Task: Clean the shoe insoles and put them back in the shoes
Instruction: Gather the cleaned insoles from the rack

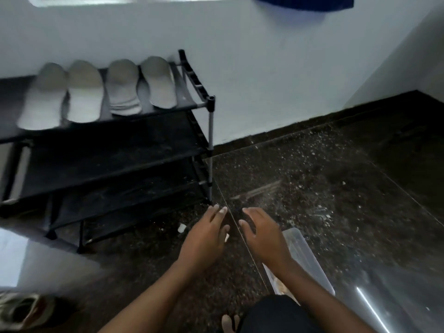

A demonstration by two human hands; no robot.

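Evidently, four pale insoles (84, 92) are laid side by side on the top shelf of the black shoe rack (108, 150), in the upper left of the frame, toes toward the wall. They are probably spread out this way to air and dry before being refitted. One shoe (21, 311) is seen on the floor (312, 188) at the lower left corner, well apart from them. Low in the centre, the left hand (206, 239) and right hand (264, 236) are held near each other, fingers loosely spread, with nothing gripped. A clear plastic box (305, 255) lies beneath the right wrist.
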